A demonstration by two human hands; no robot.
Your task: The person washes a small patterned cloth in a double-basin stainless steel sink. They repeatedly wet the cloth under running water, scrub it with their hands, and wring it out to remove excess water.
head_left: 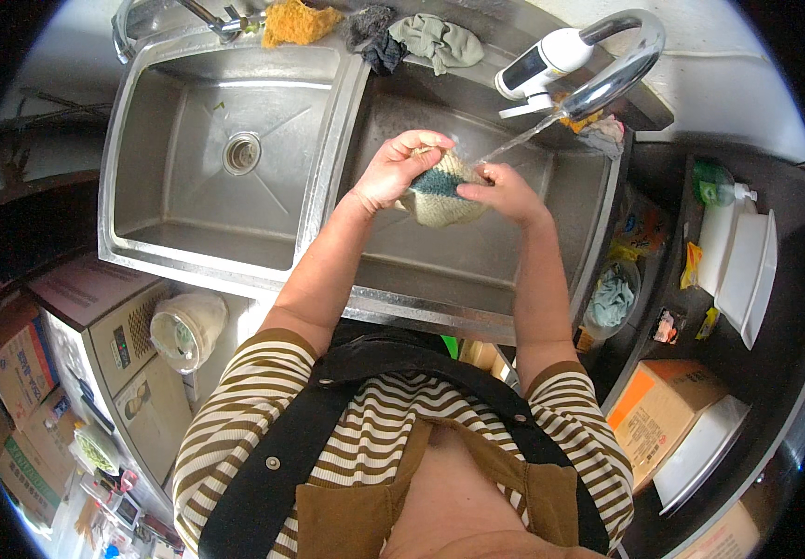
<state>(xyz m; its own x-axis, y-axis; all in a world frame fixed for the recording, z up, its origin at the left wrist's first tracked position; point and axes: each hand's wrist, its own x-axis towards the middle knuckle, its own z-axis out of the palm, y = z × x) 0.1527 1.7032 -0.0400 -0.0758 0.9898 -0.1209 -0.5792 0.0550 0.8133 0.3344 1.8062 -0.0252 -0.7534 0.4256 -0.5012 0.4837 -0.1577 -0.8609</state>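
Note:
A cream knitted cloth with a dark teal band (441,185) is spread between my two hands above the right sink basin (437,255). My left hand (402,164) pinches its upper left edge between thumb and fingers. On the other side, my right hand (503,192) grips the cloth's right edge, thumb across the front. Water runs from the curved chrome spout of a white faucet (549,63) and reaches the cloth near my right fingers. The underside of the cloth is hidden.
Left of the divider lies a second steel basin (186,175) with a round drain (241,154). An orange cloth (297,22) and grey cloths (437,42) rest along the back ledge. A cardboard box (661,412) and white trays (744,272) stand on the right. A lined bin (186,332) is lower left.

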